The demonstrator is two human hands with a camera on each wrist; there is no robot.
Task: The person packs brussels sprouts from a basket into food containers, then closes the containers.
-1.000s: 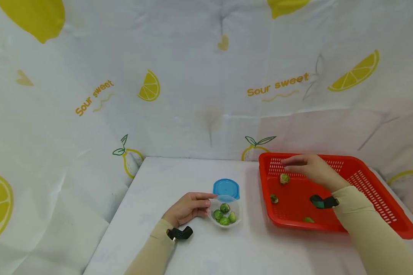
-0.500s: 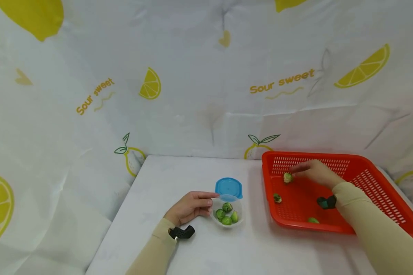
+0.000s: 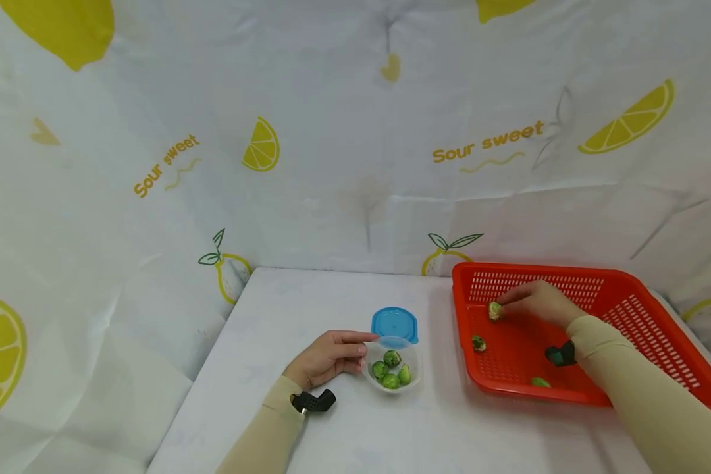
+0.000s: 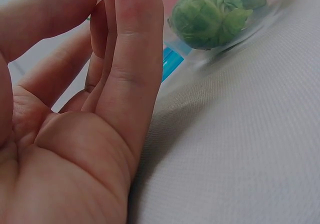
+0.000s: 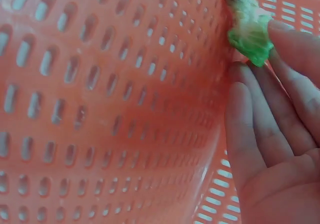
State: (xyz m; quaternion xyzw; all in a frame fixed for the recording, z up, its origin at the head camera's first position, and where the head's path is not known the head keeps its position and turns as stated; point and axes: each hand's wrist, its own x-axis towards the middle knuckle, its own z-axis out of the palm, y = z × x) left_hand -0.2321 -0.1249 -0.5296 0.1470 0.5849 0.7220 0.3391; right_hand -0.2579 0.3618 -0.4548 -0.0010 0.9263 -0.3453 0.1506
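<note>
My right hand (image 3: 539, 304) reaches into the red basket (image 3: 530, 392) and pinches a Brussels sprout (image 3: 494, 311) between thumb and fingertips. Up close in the right wrist view, that sprout (image 5: 249, 29) shows a pale cut stem and green leaves near the slotted basket wall. With its fingers at the left rim, my left hand (image 3: 330, 359) holds a small clear plastic bowl (image 3: 413, 361) on the table. Several green Brussels sprouts (image 3: 390, 381) lie inside the bowl. The left wrist view shows one sprout (image 4: 207, 19) through the bowl's clear wall.
A blue lid (image 3: 394, 322) lies just behind the bowl. Two more sprouts remain on the basket floor, one by the left wall (image 3: 478, 343) and one near the front (image 3: 540, 382). A lemon-printed cloth (image 3: 343, 131) hangs behind the white table (image 3: 308, 296).
My right hand has come down into the basket and its fingers have closed on the Brussels sprout near the back left. The left hand keeps its hold on the bowl.
</note>
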